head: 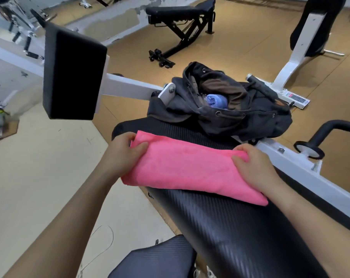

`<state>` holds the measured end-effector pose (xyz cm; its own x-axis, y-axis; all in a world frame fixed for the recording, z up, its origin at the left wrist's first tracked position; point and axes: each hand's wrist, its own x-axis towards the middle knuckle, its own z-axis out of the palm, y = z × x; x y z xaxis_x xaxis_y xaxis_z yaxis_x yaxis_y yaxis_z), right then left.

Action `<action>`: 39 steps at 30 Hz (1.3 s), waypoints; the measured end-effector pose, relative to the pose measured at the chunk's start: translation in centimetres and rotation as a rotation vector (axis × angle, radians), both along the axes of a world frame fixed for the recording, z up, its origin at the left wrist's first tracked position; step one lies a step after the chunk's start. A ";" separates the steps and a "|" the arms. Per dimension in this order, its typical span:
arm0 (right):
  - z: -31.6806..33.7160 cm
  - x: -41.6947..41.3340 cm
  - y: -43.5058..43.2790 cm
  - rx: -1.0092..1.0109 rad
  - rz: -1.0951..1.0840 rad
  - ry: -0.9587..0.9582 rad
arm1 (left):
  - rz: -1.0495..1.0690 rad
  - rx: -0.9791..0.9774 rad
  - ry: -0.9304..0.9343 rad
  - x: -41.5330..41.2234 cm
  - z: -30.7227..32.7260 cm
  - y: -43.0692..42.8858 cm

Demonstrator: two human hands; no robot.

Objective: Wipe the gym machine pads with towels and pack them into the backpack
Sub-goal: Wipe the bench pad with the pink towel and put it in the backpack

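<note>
Both hands are on the folded pink towel (190, 169), which lies across the black bench pad (220, 213): the left hand (123, 151) pinches one short end, the right hand (254, 167) grips the other. It looks soft, light and floppy, so I'd hold both ends to keep the fold. The open backpack (250, 115) sits just beyond on the pad, a blue towel (216, 100) already inside.

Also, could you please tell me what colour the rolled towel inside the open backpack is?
Light blue: the rolled towel sits inside the dark backpack, shown in the head view.
</note>
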<state>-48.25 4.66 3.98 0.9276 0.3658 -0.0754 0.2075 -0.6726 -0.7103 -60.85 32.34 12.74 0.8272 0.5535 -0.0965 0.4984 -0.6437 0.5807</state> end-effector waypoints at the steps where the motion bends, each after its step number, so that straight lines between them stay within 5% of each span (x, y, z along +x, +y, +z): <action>1: 0.0 0.0 0.1 -0.031 0.010 -0.025 | -0.004 -0.009 0.014 0.0 0.1 -0.1; 6: -0.1 -0.2 0.3 -0.066 0.080 -0.080 | -0.015 0.020 0.125 0.5 0.4 0.1; 11: 0.2 0.1 -0.3 0.084 0.065 0.015 | 0.036 0.112 -0.126 1.0 0.0 -0.8; 14: 0.2 0.4 -0.4 0.135 0.014 0.103 | 0.049 0.070 -0.120 0.8 -0.2 -0.4; 21: 0.2 1.5 0.4 -0.155 0.116 0.038 | 0.008 0.326 0.104 1.1 -0.8 0.3; 31: -0.8 1.1 0.4 -0.389 0.142 -0.167 | -0.018 0.379 0.245 1.8 -0.6 1.4; 36: -0.8 2.4 -0.8 -0.142 0.172 0.072 | 0.013 0.546 0.142 1.7 -0.3 0.7; 39: 0.5 3.2 -2.1 0.173 0.159 0.381 | 0.005 0.331 -0.039 1.8 -0.5 0.6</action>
<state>-45.05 2.59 4.44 0.7769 0.5385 -0.3262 0.0001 -0.5182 -0.8553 -59.05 32.98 12.24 0.8237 0.5539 0.1214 0.4837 -0.7981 0.3593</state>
